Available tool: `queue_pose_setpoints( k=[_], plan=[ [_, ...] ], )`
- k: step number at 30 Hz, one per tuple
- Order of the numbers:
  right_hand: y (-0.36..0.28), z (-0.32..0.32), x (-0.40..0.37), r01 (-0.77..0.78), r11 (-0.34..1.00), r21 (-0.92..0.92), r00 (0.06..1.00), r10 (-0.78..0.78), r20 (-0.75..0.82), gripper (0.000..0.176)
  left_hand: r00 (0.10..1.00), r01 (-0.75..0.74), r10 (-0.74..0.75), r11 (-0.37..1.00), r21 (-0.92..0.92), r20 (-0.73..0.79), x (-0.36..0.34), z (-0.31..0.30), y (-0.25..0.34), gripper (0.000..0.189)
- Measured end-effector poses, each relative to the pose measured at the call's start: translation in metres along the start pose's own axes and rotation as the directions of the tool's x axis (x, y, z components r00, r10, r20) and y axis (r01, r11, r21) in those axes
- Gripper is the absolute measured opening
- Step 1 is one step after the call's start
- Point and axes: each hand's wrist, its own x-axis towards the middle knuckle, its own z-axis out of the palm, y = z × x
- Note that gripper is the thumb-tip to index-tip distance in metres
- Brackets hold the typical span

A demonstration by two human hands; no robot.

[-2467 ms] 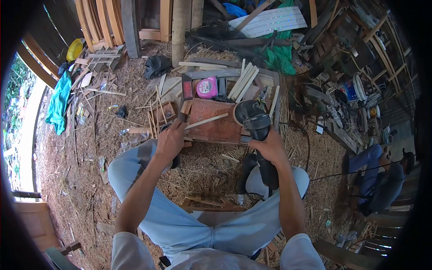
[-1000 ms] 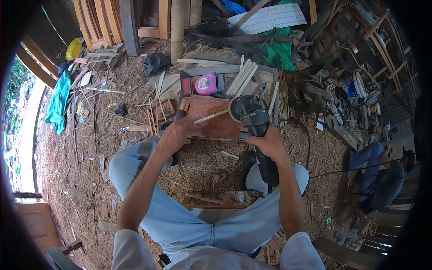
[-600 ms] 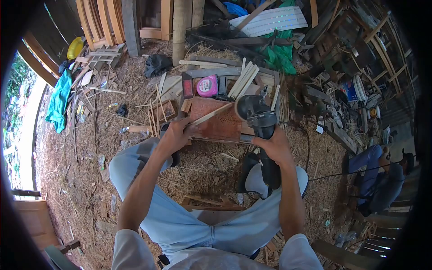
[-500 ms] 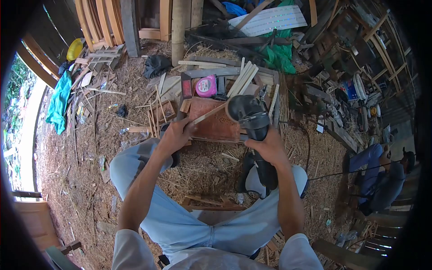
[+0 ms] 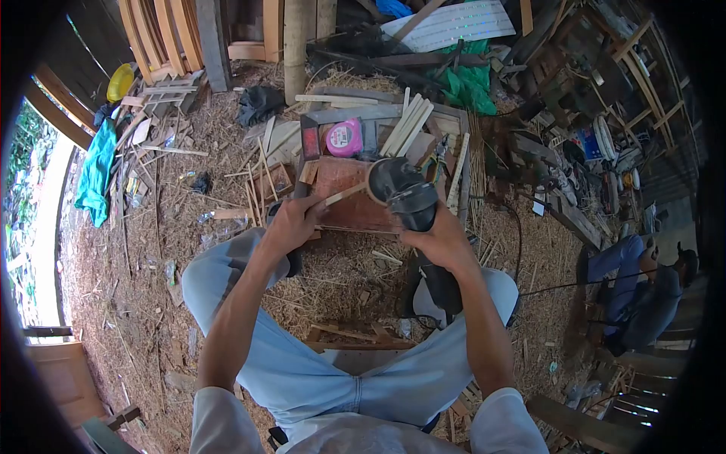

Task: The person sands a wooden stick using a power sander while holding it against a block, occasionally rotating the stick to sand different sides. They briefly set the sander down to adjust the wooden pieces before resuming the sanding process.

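My left hand [image 5: 291, 225] is closed around one end of a thin wooden strip [image 5: 345, 195], which slants up to the right. My right hand [image 5: 442, 240] grips the body of a black angle grinder [image 5: 411, 198], its round disc at the strip's far end. Both are over a reddish-brown wooden board [image 5: 336, 175] between my knees. Just beyond the board lies a pink tape measure [image 5: 345, 138], with a bundle of pale wooden strips [image 5: 409, 127] to its right. Pliers [image 5: 433, 164] rest right of the grinder head.
Wood shavings and offcuts cover the ground [image 5: 227, 170]. A power cord [image 5: 519, 250] runs along the right. Another person [image 5: 646, 303] sits at the far right. Green plastic [image 5: 467, 85] and a white panel [image 5: 461, 23] lie at the back.
My right hand has moved the grinder left and slightly toward me along the wooden strip, so less of the strip shows. My left hand has shifted slightly left, still holding it.
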Motion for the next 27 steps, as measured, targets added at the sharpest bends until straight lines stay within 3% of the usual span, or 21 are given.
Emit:
queue_pose_setpoints(
  k=[3, 7, 10, 11, 13, 15, 16, 18, 20, 24, 27],
  plan=[
    [0.012, -0.006, 0.003, -0.098, 0.994, 0.04, 0.995, 0.099, -0.027, 0.059, 1.0, 0.011, -0.011, 1.0, -0.012, 0.014, -0.001, -0.002, 0.007, 0.021],
    [0.017, -0.017, 0.007, -0.13, 0.991, 0.023, 0.99, 0.131, -0.06, 0.056, 1.0, -0.026, 0.025, 0.999, 0.026, 0.018, -0.001, -0.007, 0.014, 0.02],
    [0.027, -0.02, 0.011, -0.149, 0.988, 0.048, 0.985, 0.152, -0.077, 0.064, 0.997, -0.077, 0.078, 0.997, -0.025, 0.014, -0.003, -0.008, 0.011, 0.018],
    [0.025, -0.021, 0.01, -0.151, 0.988, 0.02, 0.983, 0.152, -0.107, 0.057, 0.996, -0.084, 0.084, 0.996, -0.02, 0.015, -0.004, -0.007, 0.003, 0.018],
    [0.02, -0.026, 0.008, -0.146, 0.989, 0.003, 0.979, 0.144, -0.146, 0.051, 0.99, -0.113, 0.118, 0.992, 0.064, -0.083, -0.005, -0.001, -0.014, 0.013],
    [0.017, -0.032, 0.002, -0.086, 0.968, 0.236, 0.986, 0.117, -0.121, 0.049, 0.972, -0.171, 0.195, 0.97, 0.175, -0.129, -0.006, 0.006, -0.014, 0.011],
    [0.017, -0.036, 0.002, -0.071, 0.965, 0.253, 0.986, 0.107, -0.131, 0.049, 0.95, -0.214, 0.265, 0.937, 0.274, -0.164, -0.006, 0.008, -0.01, 0.011],
    [0.018, -0.041, -0.001, -0.14, 0.942, 0.306, 0.974, 0.188, -0.131, 0.047, 0.937, -0.252, 0.321, 0.895, 0.367, -0.14, -0.002, 0.012, -0.001, 0.017],
    [0.018, -0.044, -0.003, -0.113, 0.926, 0.361, 0.968, 0.185, -0.171, 0.046, 0.941, -0.26, 0.333, 0.832, 0.489, -0.066, 0.003, 0.019, 0.004, 0.036],
    [0.036, -0.046, -0.002, -0.066, 0.926, 0.371, 0.947, 0.176, -0.27, 0.045, 0.9, -0.407, 0.426, 0.746, 0.527, 0.092, 0.031, 0.044, 0.023, 0.04],
    [0.032, -0.052, -0.009, -0.073, 0.904, 0.421, 0.935, 0.209, -0.288, 0.046, 0.864, -0.481, 0.492, 0.746, 0.461, 0.106, 0.066, 0.073, 0.018, 0.041]
  ],
)
